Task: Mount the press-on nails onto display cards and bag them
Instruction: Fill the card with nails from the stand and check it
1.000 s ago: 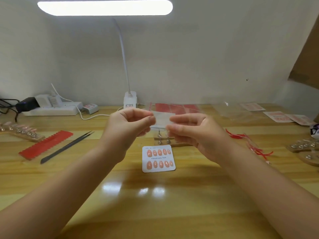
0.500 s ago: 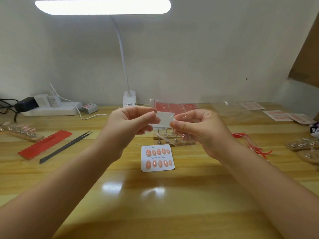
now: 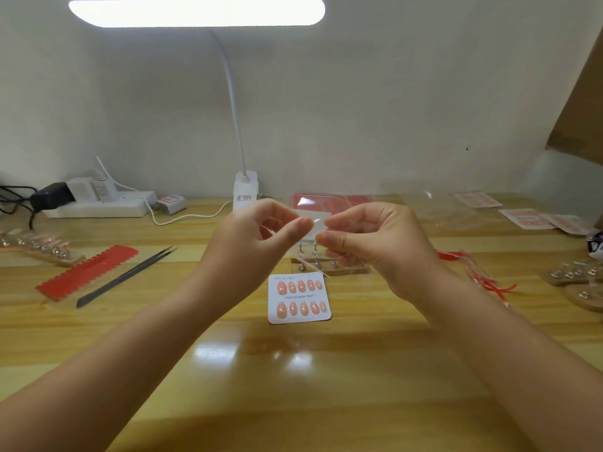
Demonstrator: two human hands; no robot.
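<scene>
Nail card (image 3: 299, 298), filled, lies flat just below both hands, left hand (image 3: 257, 243) and right hand (image 3: 375, 246) pinching a clear bag (image 3: 315, 223), likely prying it open.

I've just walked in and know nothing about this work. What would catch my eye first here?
Probably the two hands, left hand and right hand, raised mid-frame, pinching a clear plastic bag between them. Just below, on the wooden desk, lies a white card of pink nails. A bright lamp glows overhead.
</scene>
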